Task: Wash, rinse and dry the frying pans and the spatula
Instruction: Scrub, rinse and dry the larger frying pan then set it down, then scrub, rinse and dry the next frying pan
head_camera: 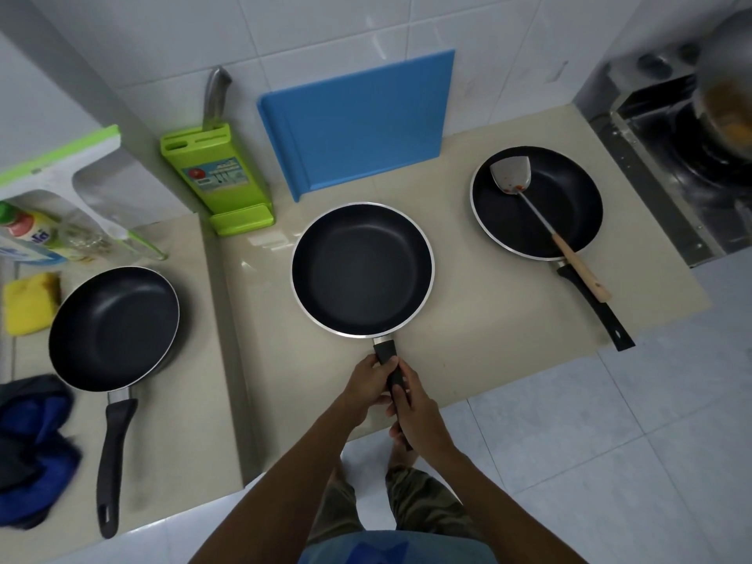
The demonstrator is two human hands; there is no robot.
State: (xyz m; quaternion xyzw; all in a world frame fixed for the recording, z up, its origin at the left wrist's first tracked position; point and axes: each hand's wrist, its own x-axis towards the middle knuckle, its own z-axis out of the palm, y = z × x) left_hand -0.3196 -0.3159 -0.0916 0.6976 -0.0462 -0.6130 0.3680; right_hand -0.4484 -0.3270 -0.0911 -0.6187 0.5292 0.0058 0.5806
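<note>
Three black frying pans stand on the beige counter. The middle pan (362, 270) is right in front of me; my left hand (368, 384) and my right hand (419, 413) both grip its black handle, one behind the other. The left pan (114, 327) sits on the lower counter with its handle toward me. The right pan (537, 201) holds a metal spatula (529, 197) with a wooden handle; red food bits stick to its blade.
A yellow sponge (30, 303) and a dish soap bottle (32, 238) lie at far left, a blue cloth (32, 449) at the near left edge. A green knife block (221, 181) and a blue cutting board (358, 120) lean against the wall. A stove (683, 156) is at right.
</note>
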